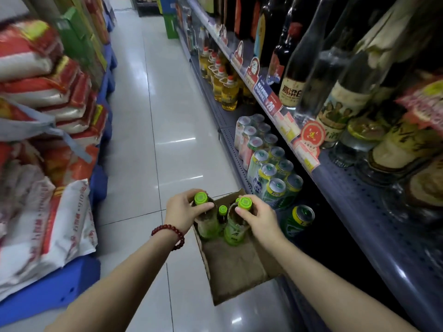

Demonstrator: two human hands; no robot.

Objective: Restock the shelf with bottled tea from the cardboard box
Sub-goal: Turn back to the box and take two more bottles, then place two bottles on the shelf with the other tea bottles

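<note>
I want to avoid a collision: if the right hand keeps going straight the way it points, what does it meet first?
Probably the third tea bottle standing between the two held ones; the right hand points left across the cardboard box. Depth is unclear.

A cardboard box (236, 264) is sitting on the floor (148, 144), just beside the shelf (374, 212) on its right. Bottles of tea (224, 215) are standing at the box's far end — each hand, left (183, 213) and right (260, 219), is gripping one. Sacks (45, 97) are lying stacked at left.
</note>
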